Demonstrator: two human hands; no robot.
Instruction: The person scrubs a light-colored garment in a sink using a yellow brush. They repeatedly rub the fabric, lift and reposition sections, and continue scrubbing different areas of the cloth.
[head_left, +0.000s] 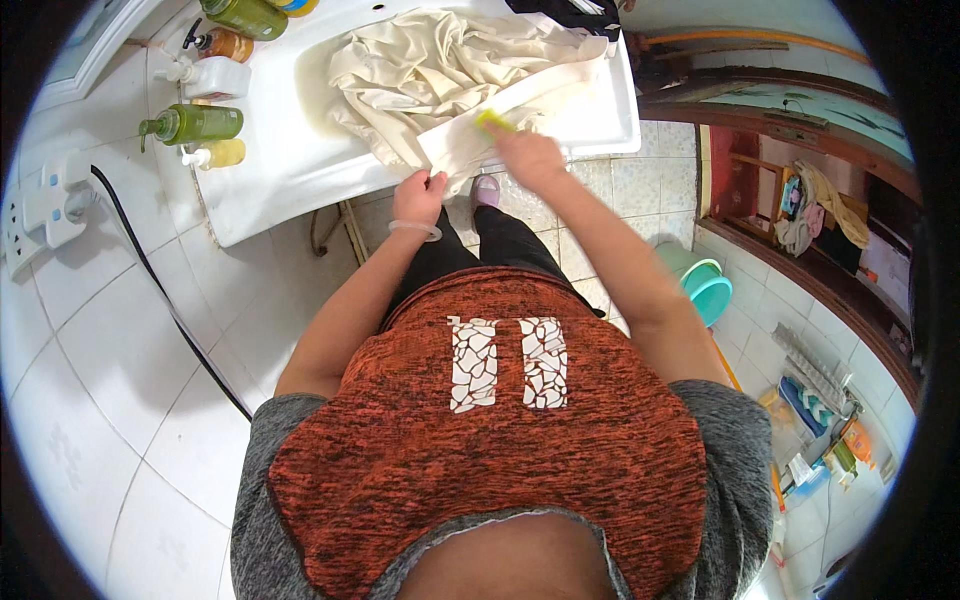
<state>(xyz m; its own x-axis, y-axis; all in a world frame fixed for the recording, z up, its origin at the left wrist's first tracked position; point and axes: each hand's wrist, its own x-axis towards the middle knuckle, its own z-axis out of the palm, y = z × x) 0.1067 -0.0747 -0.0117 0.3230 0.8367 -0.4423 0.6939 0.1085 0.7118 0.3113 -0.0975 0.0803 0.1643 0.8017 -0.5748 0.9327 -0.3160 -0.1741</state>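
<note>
A large cream cloth (420, 67) lies crumpled in a white basin (277, 180), with cloudy liquid at its left. My left hand (420, 199), with a pale bangle at the wrist, pinches the cloth's near edge at the basin's front rim. To its right, my right hand (531, 159) grips a yellow-green scrubbing brush (491, 120) and rests it on a flat, spread strip of the cloth. The brush's underside is hidden, and the hand is slightly blurred. A black cloth (577, 16) hangs over the basin's back right corner.
Green pump bottles (202, 124), a white pump bottle (217, 78) and an amber one (225, 45) line the basin's left ledge. A black cable (150, 262) runs down from a wall socket (56, 202). Teal basins (707, 291) stand on the right, near a doorway holding hung clothes.
</note>
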